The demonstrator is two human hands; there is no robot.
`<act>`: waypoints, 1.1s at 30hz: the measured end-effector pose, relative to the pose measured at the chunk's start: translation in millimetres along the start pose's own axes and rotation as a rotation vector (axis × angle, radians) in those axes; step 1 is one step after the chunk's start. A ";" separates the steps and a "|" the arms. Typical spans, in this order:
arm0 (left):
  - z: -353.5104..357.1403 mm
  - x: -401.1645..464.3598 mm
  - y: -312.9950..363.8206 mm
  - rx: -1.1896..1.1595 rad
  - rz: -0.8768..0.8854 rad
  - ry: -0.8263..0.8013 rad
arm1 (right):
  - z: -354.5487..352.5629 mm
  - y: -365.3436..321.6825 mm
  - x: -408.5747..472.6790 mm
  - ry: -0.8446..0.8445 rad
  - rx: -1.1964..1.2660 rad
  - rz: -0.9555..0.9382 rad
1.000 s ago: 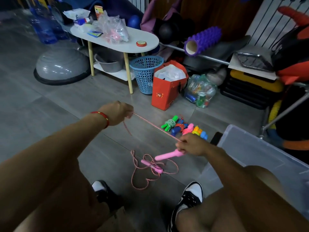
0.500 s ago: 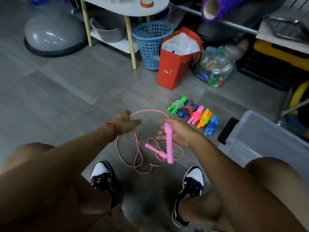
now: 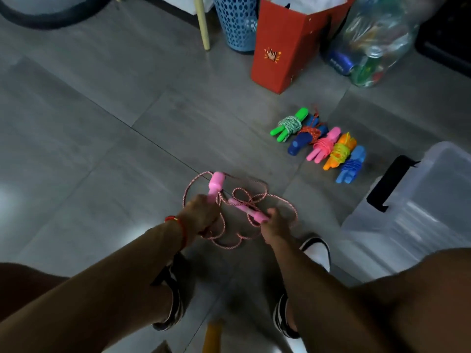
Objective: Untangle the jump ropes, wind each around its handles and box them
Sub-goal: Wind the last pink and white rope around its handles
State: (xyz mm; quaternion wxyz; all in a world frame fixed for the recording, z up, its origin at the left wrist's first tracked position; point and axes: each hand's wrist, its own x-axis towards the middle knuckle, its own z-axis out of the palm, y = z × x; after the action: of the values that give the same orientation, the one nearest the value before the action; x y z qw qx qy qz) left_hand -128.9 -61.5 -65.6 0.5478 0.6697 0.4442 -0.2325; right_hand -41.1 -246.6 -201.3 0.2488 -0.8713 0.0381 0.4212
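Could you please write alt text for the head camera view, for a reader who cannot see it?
A person's left hand and right hand each grip one pink handle of a loose pink jump rope looped over the grey floor. Five wound ropes lie in a row beside a clear plastic box.

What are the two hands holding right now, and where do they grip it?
Each holds one pink handle of the jump rope: left hand grips the lower end of one handle, right hand the near end of the other handle.
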 end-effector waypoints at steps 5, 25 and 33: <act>0.4 -9.2 0.3 -0.087 0.023 -0.028 | 28.4 16.3 8.6 0.027 -0.068 0.013; -22.9 -70.9 24.3 0.255 0.338 -0.552 | -123.5 -46.5 -118.5 -0.236 0.072 -0.657; -47.2 -128.4 12.6 -0.055 0.276 -0.694 | -152.2 -67.6 -194.8 -0.028 -0.227 -0.831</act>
State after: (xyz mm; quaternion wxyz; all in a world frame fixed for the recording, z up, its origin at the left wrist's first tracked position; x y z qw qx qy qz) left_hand -190.3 -60.9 57.3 0.7097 0.5897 0.1440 -0.3576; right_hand -38.7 -286.4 51.9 0.3003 -0.8286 -0.3662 0.2985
